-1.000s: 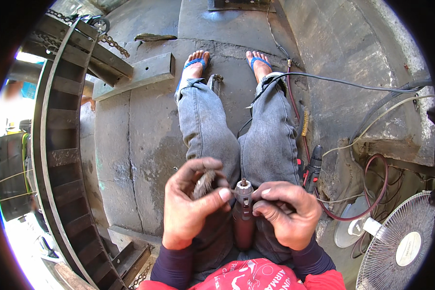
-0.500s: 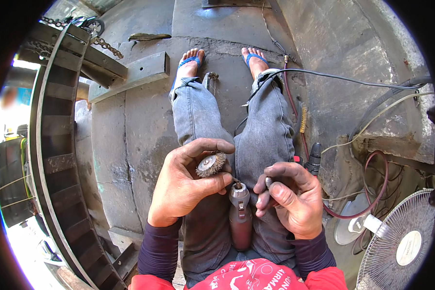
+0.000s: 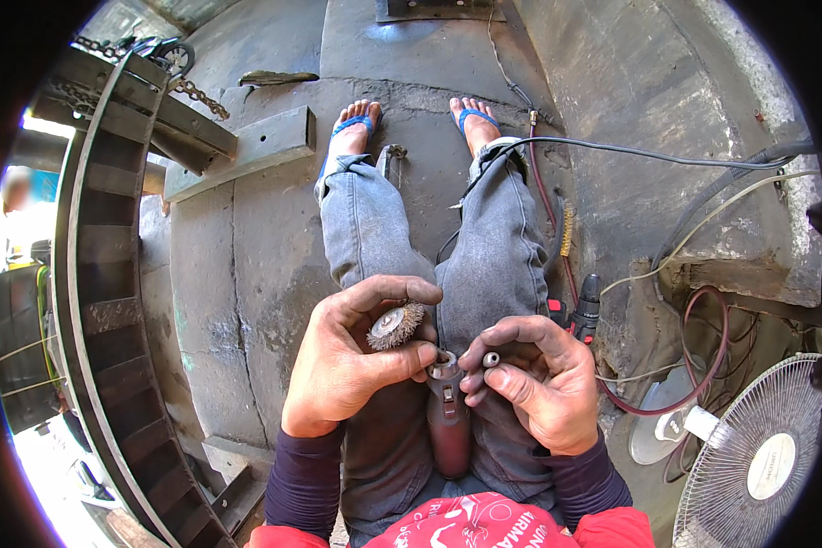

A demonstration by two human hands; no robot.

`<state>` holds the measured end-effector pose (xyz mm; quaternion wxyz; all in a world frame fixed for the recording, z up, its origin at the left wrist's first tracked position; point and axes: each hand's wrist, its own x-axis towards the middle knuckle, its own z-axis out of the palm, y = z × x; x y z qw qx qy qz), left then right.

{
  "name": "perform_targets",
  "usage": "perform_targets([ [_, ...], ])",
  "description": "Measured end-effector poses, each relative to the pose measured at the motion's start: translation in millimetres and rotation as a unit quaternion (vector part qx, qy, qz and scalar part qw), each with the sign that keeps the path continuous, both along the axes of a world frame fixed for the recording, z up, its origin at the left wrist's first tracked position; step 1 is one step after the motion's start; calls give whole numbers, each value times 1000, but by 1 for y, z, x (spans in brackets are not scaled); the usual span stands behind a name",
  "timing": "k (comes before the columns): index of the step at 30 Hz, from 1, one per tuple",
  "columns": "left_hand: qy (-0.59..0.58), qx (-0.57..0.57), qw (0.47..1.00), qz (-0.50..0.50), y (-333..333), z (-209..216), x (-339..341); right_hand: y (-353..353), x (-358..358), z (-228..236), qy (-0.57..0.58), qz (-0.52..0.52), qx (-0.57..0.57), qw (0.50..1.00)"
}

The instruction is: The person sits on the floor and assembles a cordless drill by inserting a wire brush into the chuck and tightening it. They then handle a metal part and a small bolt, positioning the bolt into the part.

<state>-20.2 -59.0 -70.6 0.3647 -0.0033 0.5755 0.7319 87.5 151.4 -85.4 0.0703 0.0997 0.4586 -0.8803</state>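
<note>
My left hand (image 3: 347, 352) is closed on a round wire brush wheel (image 3: 395, 326), its bristles between thumb and curled fingers. Between the thumb and fingers of my right hand (image 3: 543, 379) I pinch a small metal sleeve (image 3: 491, 360) with a hole in its end. A dark red, cylindrical power tool, like a die grinder (image 3: 450, 429), is held upright between my thighs. Its metal nose (image 3: 444, 367) points up, with a round opening, between both hands. My left thumb tip is close beside that nose; whether it touches I cannot tell.
A white fan (image 3: 758, 457) stands at the right, near a dark red hose (image 3: 644, 409). A black and red cordless tool (image 3: 586, 306) lies beside my right knee. Cables (image 3: 648, 157) cross at the right. A ladder-like metal frame (image 3: 110, 310) runs along the left.
My right hand has moved left toward the tool's nose with the sleeve, whose holed end now shows. A brownish tip visible at the nose before is gone, and a round opening shows.
</note>
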Motion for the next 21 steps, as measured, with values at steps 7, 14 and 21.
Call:
perform_targets([
  [7,1,27,998,49,1,3,7,-3,0,0,39,-1,28,999],
  [14,17,21,996,86,10,7,27,-7,-1,0,74,-11,75,994],
  [21,14,26,989,144,17,2,35,-16,2,3,72,-66,77,992],
])
